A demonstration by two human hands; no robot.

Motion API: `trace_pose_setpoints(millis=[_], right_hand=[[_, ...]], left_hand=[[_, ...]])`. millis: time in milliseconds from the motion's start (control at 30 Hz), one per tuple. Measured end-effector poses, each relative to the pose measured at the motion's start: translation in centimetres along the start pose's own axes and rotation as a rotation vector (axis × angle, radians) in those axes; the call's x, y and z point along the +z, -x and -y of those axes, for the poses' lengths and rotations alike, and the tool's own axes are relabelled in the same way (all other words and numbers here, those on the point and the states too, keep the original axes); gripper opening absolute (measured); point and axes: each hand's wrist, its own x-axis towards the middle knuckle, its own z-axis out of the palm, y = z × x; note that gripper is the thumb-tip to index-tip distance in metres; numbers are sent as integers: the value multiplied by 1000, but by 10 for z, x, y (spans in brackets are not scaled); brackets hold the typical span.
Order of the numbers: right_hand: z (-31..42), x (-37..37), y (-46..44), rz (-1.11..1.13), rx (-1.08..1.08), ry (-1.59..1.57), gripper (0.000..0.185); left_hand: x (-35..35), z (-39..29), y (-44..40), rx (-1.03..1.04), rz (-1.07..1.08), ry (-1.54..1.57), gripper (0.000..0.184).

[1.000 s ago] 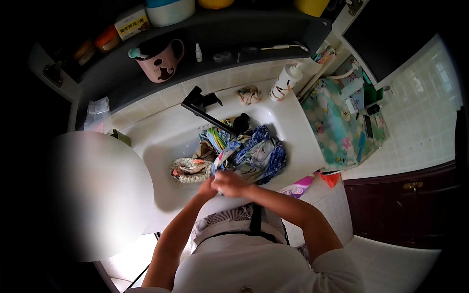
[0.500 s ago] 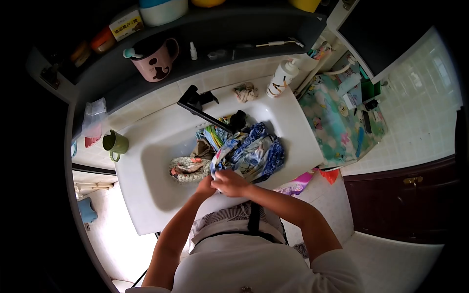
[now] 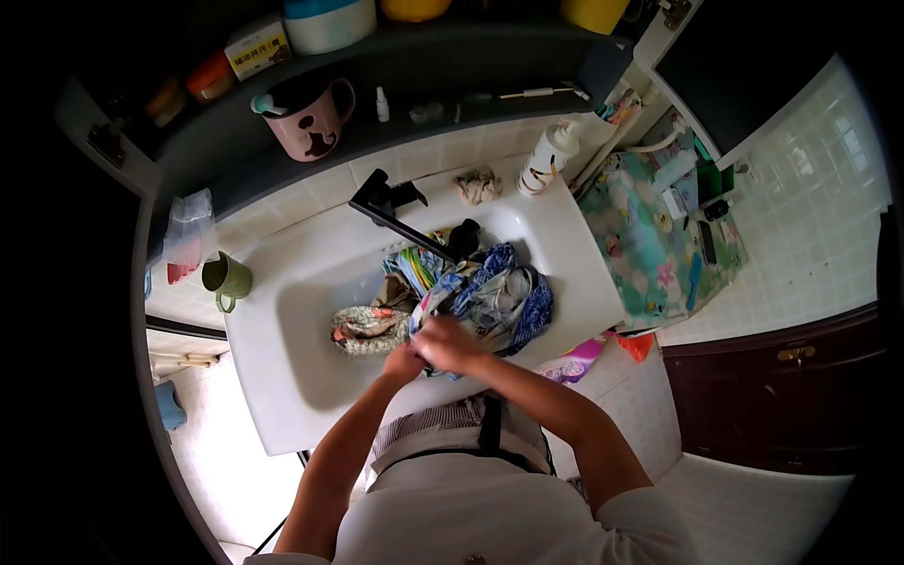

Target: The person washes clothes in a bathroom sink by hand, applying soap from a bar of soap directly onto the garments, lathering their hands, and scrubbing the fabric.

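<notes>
A blue-and-white patterned cloth (image 3: 513, 297) lies bunched in the white sink (image 3: 311, 377), its near edge running up to my hands. My left hand (image 3: 403, 363) is closed at that edge, fingers wrapped round part of the cloth. Right beside it, my right hand (image 3: 445, 345) is closed on the same cloth, slightly blurred. Both hands are close together over the sink's front part. To their left lies a cream-and-orange patterned cloth (image 3: 367, 330). A striped, colourful cloth (image 3: 421, 268) shows under the black faucet (image 3: 400, 226).
A pump bottle (image 3: 546, 165) and a crumpled cloth (image 3: 477, 185) stand on the sink's back ledge. At the left rim is a green mug (image 3: 227, 280). Above, a dark shelf holds a pink mug (image 3: 311, 127). A patterned cover (image 3: 650, 250) with small items lies at right.
My right hand has moved slightly up and is blurred, while my left hand stays close by it. The cloth near them has shifted a little, and the whole view has moved slightly.
</notes>
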Motion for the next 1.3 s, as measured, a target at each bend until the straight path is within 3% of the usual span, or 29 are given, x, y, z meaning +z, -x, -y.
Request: trace_pose_setpoints(millis=[33,100,133,233,300,367,433,500,533,567,633,767,867,900,933,1000,1033,1100,1167,1200,1233,1300], right_hand=[[14,7,3,-76,-155,60,7],[-5,-7,1,37,-36,-120,9],[-20,-22,-4,127,106,-14,7],[-70,-44,2,-170,345,171,15],[-83,-45,0,-269,284,317,21],[-67,-25,-6,-190,327,334,22],[-32,6,-9,-188,179,151,11],[13,11,-7,-2,52,43,8],[16,12,-1,-12,11,15,8],[14,11,3,-22,-35,-14,8],[-7,-19,8,-73,110,131,7],[-115,-65,36,-177,391,413,14],[-98,-53,35,-243,430,367,18],[-78,-45,26,-279,254,288,14],[-56,-30,23,-191,309,256,14],[-17,0,22,-106,117,72,6],[3,-9,17,14,-38,102,7],[-7,-15,21,-14,-84,-21,10],[-32,-45,27,-124,52,141,16],[-59,-55,36,-18,181,187,20],[-76,-65,43,-182,227,221,24],[-90,-78,46,-173,319,302,19]], left_hand=[[6,9,5,-37,-75,251,38],[5,3,5,-17,-43,171,41],[4,-2,2,-46,-38,117,43],[3,-20,1,-111,-7,13,47],[-6,-32,8,-131,8,27,49],[11,-2,-4,-88,-20,58,46],[16,13,-5,-42,-51,84,42],[15,14,-3,8,-87,109,38],[12,18,-7,152,-9,-75,34],[13,19,-9,81,-5,-61,34],[9,9,-3,-68,2,-28,36],[4,-6,1,-139,-6,15,41],[4,-7,2,-125,-33,24,41],[6,-2,1,-111,-37,35,40],[9,5,-2,-97,-40,46,40],[13,12,-4,-158,-3,-11,39],[9,-2,0,-146,-50,-19,40],[-15,-45,23,-124,-153,-37,45],[-18,-58,33,-22,-342,-115,73],[-17,-64,34,41,-457,-71,77],[-15,-70,35,102,-572,-23,81],[-16,-101,30,200,-581,-186,88]])
